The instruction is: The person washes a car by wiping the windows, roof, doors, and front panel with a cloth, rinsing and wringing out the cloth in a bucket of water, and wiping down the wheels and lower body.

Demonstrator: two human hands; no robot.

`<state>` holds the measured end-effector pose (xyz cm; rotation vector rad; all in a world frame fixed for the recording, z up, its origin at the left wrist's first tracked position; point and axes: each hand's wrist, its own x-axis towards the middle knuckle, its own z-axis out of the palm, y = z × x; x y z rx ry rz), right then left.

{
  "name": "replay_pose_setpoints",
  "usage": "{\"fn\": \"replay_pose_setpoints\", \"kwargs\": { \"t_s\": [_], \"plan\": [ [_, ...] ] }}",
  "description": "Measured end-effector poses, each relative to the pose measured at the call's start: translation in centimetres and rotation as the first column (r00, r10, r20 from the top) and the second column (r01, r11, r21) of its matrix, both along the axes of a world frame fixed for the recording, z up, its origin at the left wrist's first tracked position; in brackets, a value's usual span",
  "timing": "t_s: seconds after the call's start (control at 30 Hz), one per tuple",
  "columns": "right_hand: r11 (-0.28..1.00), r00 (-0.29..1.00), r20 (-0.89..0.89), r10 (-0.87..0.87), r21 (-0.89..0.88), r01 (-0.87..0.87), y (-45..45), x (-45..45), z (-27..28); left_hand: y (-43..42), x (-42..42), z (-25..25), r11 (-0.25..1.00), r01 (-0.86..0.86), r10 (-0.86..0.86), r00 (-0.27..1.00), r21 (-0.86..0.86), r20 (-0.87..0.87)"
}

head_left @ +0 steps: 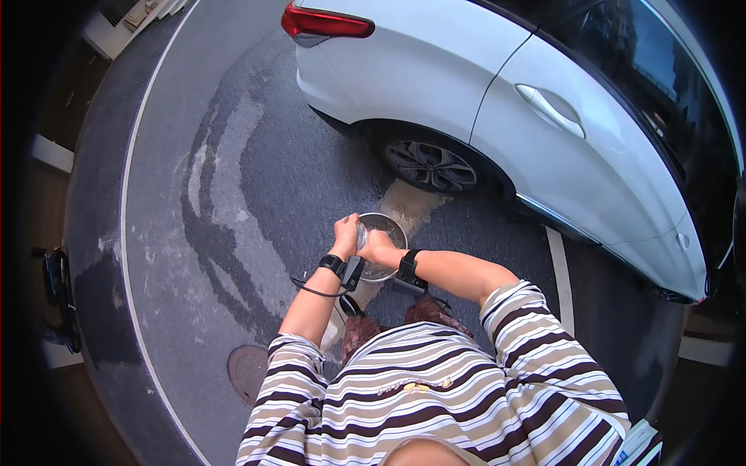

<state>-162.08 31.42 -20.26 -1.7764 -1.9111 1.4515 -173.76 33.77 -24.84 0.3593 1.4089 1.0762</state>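
Both my hands are close together over a round bucket [402, 228] with a pale rim and what looks like water inside. My left hand [346, 235] is closed in a fist at the bucket's left edge. My right hand [378, 247] is also closed, just above the bucket's opening. A pale, wet-looking cloth [362, 235] shows between the two fists, mostly hidden by my fingers. Black straps with small devices are on both wrists, and a cable hangs from the left one.
A white car [435, 70] stands ahead and to the right, its rear wheel [431, 165] just beyond the bucket. Wet streaks mark the asphalt [272, 155] on the left. A round manhole cover [249, 374] lies at lower left, near a white painted line [124, 202].
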Motion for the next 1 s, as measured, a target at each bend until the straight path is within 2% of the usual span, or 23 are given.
{"fn": "replay_pose_setpoints", "kwargs": {
  "t_s": [0.1, 0.23, 0.33, 0.47, 0.5, 0.6, 0.63, 0.67, 0.73, 0.77, 0.87, 0.9, 0.93, 1.0],
  "plan": [
    [0.998, 0.999, 0.038, 0.023, 0.056, -0.025, -0.2, 0.3, 0.4, 0.1, 0.3, 0.0, 1.000, 0.017, -0.016, 0.999, 0.013, -0.031],
    [0.993, 1.000, -0.019, 0.001, 0.120, 0.001, -0.6, 0.9, -0.3, 0.0, 0.9, -0.6, 0.999, 0.040, -0.040, 0.992, 0.004, -0.116],
    [0.997, 0.998, 0.013, 0.059, 0.050, -0.059, -0.8, 1.5, 0.5, -0.3, 1.1, -1.0, 0.998, 0.062, -0.062, 0.981, -0.002, -0.183],
    [0.994, 0.997, 0.009, 0.081, 0.066, -0.081, -1.3, 2.3, 1.7, -1.2, 1.6, -2.0, 0.989, 0.021, 0.001, 0.989, 0.143, -0.149],
    [0.992, 0.996, 0.017, 0.086, 0.087, -0.087, -1.3, 2.5, 1.8, -1.4, 1.4, -1.5, 0.986, 0.081, -0.064, 0.992, 0.147, -0.113],
    [0.982, 0.997, 0.036, 0.067, 0.174, -0.072, -1.2, 3.2, 1.9, -1.3, 0.9, -0.4, 0.995, 0.091, -0.098, 0.979, 0.049, 0.176],
    [0.976, 0.998, 0.041, 0.053, 0.207, -0.060, -1.2, 3.5, 1.8, -1.3, 0.0, -0.1, 0.974, 0.224, -0.218, 0.955, -0.012, 0.202],
    [0.972, 0.996, 0.034, 0.077, 0.218, -0.083, -1.3, 3.6, 1.6, -1.6, 0.3, 0.0, 0.978, 0.205, -0.197, 0.972, -0.048, 0.125],
    [0.961, 0.992, 0.028, 0.124, 0.248, -0.127, -1.4, 3.6, 2.5, -2.6, 1.6, 3.6, 0.982, 0.158, -0.162, 0.986, -0.102, -0.031],
    [0.997, 0.999, -0.034, 0.031, -0.074, -0.033, -1.6, 3.7, 3.8, -2.4, 0.7, 3.2, 0.958, 0.282, -0.281, 0.959, -0.045, 0.029],
    [0.993, 0.969, -0.248, 0.007, -0.115, -0.037, -2.4, 4.0, 3.5, -3.6, -0.5, 7.1, 0.916, 0.401, -0.400, 0.912, 0.006, 0.088],
    [0.992, 0.949, -0.315, -0.013, -0.122, -0.027, -2.7, 4.1, 3.2, -3.1, -1.6, 6.1, 0.904, 0.427, -0.421, 0.891, -0.003, 0.170],
    [0.992, 0.924, -0.371, -0.089, -0.115, 0.050, -3.2, 4.2, 4.2, -3.0, -2.3, 5.8, 0.874, 0.485, -0.479, 0.848, 0.036, 0.227],
    [0.972, 0.909, -0.356, -0.216, -0.166, 0.166, -4.2, 4.9, 6.7, -3.0, -3.5, 5.1, 0.805, 0.582, -0.583, 0.740, 0.117, 0.336]
  ]
}}
